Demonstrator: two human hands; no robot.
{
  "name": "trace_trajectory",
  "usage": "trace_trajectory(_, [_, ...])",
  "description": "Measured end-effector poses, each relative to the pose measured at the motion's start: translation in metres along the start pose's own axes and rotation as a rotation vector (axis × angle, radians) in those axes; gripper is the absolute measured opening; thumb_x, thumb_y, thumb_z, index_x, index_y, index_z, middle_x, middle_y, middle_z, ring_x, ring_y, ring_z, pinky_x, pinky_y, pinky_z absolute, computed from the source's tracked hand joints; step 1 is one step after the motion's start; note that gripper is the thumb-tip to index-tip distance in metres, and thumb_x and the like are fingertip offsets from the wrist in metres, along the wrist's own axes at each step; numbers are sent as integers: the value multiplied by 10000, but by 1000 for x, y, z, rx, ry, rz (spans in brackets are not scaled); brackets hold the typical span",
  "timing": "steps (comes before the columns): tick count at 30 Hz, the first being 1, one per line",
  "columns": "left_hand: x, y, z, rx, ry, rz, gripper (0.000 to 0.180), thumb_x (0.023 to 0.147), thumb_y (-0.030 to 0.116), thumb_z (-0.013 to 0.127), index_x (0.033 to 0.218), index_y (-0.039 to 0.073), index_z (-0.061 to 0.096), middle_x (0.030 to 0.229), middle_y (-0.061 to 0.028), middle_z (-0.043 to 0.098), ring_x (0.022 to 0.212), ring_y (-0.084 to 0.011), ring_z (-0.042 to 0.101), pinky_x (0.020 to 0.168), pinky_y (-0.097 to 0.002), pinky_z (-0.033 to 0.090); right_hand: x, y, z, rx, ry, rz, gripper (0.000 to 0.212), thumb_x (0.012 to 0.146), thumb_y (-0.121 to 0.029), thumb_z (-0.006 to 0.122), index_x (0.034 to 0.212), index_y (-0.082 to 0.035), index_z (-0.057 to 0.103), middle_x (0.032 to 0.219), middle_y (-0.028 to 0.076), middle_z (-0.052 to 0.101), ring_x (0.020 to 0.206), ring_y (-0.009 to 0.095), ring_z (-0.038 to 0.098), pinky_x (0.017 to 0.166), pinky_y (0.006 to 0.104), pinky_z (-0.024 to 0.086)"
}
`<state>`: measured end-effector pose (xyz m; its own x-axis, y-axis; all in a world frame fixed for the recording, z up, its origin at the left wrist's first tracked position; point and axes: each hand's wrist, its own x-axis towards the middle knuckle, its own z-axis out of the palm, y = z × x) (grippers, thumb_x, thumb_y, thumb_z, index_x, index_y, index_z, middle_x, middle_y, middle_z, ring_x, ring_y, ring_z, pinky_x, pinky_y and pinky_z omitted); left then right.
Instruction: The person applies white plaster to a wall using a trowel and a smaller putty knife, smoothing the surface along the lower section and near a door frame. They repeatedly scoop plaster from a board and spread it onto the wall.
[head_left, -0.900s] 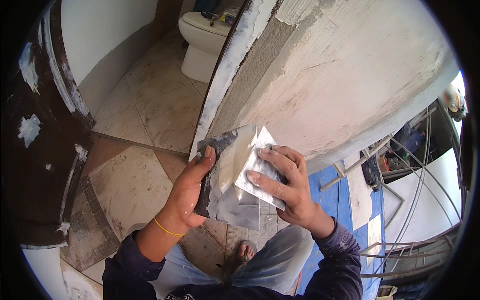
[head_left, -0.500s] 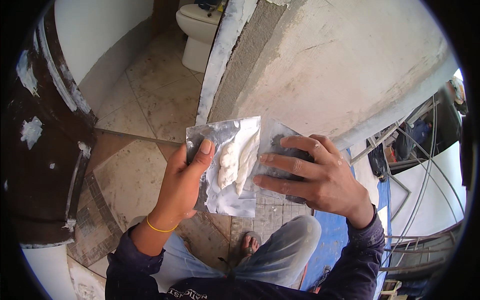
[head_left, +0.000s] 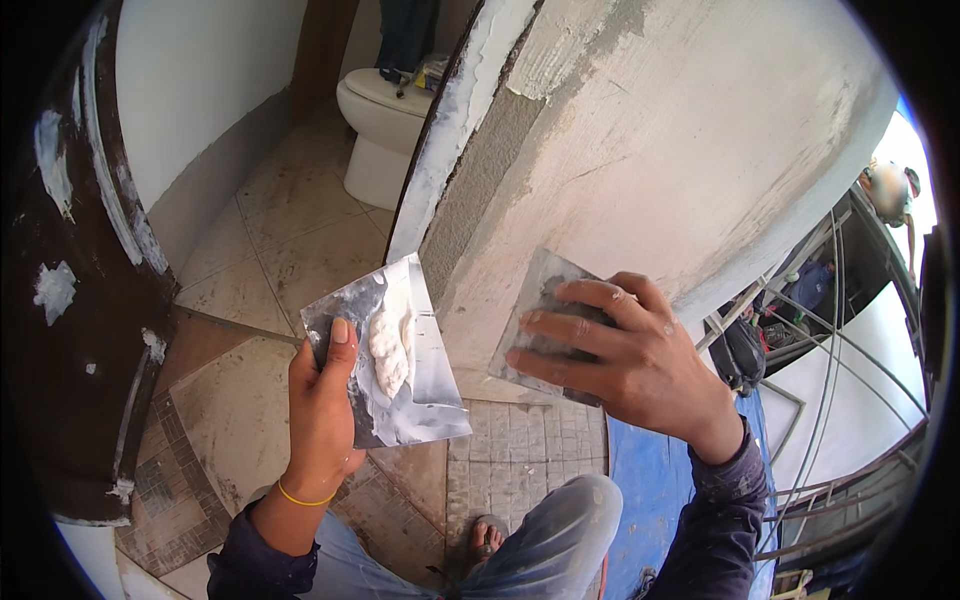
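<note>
My left hand (head_left: 322,415) is closed around the near edge of a flat metal putty scraper (head_left: 440,390), its thumb pressed on the upper face. A thick lump of white putty (head_left: 388,352) lies across that blade. To the right, my right hand (head_left: 655,365) grips a second flat scraper (head_left: 532,295), fingers spread over its dark handle part. Its thumb is hidden underneath. A gap separates the two scrapers. Beyond them rises a plastered wall (head_left: 650,170), its edge (head_left: 445,130) smeared with white putty.
A dark brown door (head_left: 60,370) with white patches stands at left. Through the doorway is a toilet (head_left: 382,125). Blue sheeting (head_left: 650,480) covers floor at right, near metal bars (head_left: 830,370) and a black bag (head_left: 738,355). Another person (head_left: 890,190) appears far right.
The scrapers have come apart: my left hand moved left and tilted its scraper, while the right one stayed nearby. Less putty lies on the left blade. The view has shifted.
</note>
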<state>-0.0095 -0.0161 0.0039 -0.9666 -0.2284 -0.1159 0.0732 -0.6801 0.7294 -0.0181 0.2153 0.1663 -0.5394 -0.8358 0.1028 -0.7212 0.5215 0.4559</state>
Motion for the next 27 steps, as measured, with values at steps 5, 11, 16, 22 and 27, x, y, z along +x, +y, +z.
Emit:
trace_trajectory(5, [11,-7,-2,-83,-47,-71,299,987,282,587,1161,38,587,1129,-48,650,1009,-148,633,863,-322,526,40,46,11,-446,348,141,533,722,-269,758,1221,-417,638,1284,-143,586,1269,163,457,1169,451,235])
trace_trajectory(11, [12,-7,-4,-51,-62,-88,286,997,268,573,1162,35,592,1117,-34,651,997,-134,625,870,-310,516,84,85,16,-594,425,26,426,784,-232,715,1185,-365,654,1261,-142,574,1273,122,439,1183,472,234])
trace_trajectory(16, [13,-7,-2,-59,-77,-73,272,999,258,569,1156,37,593,1108,-27,646,1001,-125,615,877,-298,505,92,90,17,-625,420,-11,373,818,-207,688,1173,-321,667,1247,-129,573,1268,118,433,1174,479,265])
trace_trajectory(22, [13,-7,-3,-44,-104,-89,252,999,243,569,1138,34,595,1103,-25,640,991,-115,607,871,-286,501,95,90,21,-623,423,-13,373,821,-210,685,1178,-316,665,1242,-123,575,1260,121,439,1173,487,269])
trace_trajectory(27, [14,-8,-2,-19,-63,-118,238,996,234,575,1125,34,600,1086,-26,645,980,-116,612,862,-281,504,96,89,19,-608,418,-3,397,808,-205,695,1190,-309,659,1231,-120,577,1240,128,459,1158,490,277])
